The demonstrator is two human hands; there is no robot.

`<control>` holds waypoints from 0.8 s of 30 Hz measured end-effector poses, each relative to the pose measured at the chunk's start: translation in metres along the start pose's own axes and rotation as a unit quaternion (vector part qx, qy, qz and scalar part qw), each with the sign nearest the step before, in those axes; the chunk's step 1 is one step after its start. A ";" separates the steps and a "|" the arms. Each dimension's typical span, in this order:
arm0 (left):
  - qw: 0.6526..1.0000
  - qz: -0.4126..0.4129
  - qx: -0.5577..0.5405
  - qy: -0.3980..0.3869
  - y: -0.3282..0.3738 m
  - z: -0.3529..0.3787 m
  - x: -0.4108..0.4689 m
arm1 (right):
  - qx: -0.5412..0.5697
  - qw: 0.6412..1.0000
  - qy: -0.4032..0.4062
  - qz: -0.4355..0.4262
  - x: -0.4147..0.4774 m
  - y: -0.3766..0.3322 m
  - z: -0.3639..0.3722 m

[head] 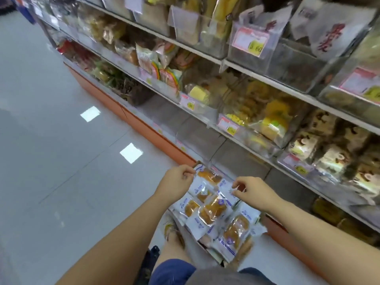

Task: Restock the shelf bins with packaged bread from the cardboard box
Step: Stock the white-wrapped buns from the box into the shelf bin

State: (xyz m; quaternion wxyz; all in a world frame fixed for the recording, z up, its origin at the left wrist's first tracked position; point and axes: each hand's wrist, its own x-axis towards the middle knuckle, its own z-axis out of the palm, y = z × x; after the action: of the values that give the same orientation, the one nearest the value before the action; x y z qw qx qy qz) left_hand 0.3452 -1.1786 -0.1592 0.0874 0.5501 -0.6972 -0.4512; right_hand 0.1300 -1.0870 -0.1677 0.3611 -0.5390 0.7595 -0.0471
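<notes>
From the head camera, both arms reached forward and down over a pile of bread packets [212,211] lying low in front of the shelves, just beside the orange base [144,128]. The packets were white with blue print and clear windows showing golden bread. A brown edge of the cardboard box [245,250] showed under the pile's right side; the rest of the box was hidden by the packets.

The left hand [178,177] pinched the top corner of the uppermost packet [207,176] between thumb and fingers. The right hand [254,190] had its fingers curled and pinched a clear wrapper edge near the top of the pile; whether it was the same packet could not be told.

To the right rose shelves of clear bins [273,120] holding wrapped cakes and snacks, with pink and yellow price tags [228,126] on their fronts. The grey tiled floor [61,151] stretched to the left. A knee in blue shorts [172,270] showed at the bottom edge.
</notes>
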 end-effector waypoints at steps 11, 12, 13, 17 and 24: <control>0.923 0.139 0.223 -0.283 -0.007 0.037 0.131 | 0.109 0.963 0.046 0.244 0.025 0.040 0.063; 0.917 0.146 0.232 -0.289 -0.012 0.044 0.134 | 0.112 0.959 0.054 0.254 0.026 0.047 0.071; 0.914 0.152 0.236 -0.293 -0.016 0.051 0.135 | 0.118 0.957 0.053 0.261 0.026 0.053 0.079; 0.899 0.156 0.259 -0.318 -0.050 0.090 0.133 | 0.150 0.936 0.051 0.316 0.022 0.083 0.124; 0.896 0.196 0.269 -0.294 -0.105 0.155 0.133 | 0.147 0.908 0.073 0.386 0.018 0.131 0.202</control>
State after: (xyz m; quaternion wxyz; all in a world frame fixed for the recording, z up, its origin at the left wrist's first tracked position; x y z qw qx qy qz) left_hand 0.2713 -1.2068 -0.3749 -0.1869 0.2470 -0.8795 -0.3612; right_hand 0.1454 -0.9841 -0.3851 0.3697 -0.1397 0.9170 -0.0539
